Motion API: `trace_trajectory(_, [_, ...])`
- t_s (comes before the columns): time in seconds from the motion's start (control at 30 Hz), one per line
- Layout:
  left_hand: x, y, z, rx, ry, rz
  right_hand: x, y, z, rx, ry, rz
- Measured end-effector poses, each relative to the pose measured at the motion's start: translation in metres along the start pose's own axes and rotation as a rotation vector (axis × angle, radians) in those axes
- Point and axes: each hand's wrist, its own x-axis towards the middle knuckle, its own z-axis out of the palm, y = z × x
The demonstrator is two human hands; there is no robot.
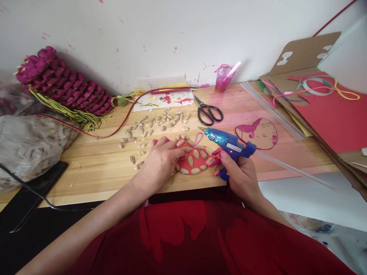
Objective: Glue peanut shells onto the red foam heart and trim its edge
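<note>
In the head view a red card piece (197,163) with unshelled peanuts (195,154) set on it lies near the table's front edge. My left hand (160,158) rests over its left side, fingers bent and closed together; whatever is under the fingertips is hidden. My right hand (239,172) is wrapped round the handle of a blue hot glue gun (220,138), whose nozzle points left above the card. A clear glue stick (292,170) sticks out of its back. A small purple loop (198,138) shows at the card's top edge.
Loose peanuts (160,123) lie behind my left hand. Black-handled scissors (210,114), a pink-stained cup (222,80) and a heart-shaped cardboard piece (258,133) lie further back and right. A red cord (120,128) crosses the left. Red card sheets (338,118) and a plastic bag (25,145) flank the table.
</note>
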Motion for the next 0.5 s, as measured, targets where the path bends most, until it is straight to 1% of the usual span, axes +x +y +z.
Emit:
trace_trajectory(0.27, [0.0009,-0.0048,0.0027,-0.005,-0.001,0.033,0.0003,0.0006,0.0007,0.0,0.004,-0.012])
trace_trajectory(0.4, [0.0006,-0.0073,0.0052,-0.031,0.015,0.04,0.0011,-0.0011,0.0013,0.024,0.009,0.0])
trace_trajectory(0.5, [-0.0005,-0.0072,0.0073,-0.004,0.038,0.035,0.0017,-0.0019,0.0022,0.044,0.026,0.02])
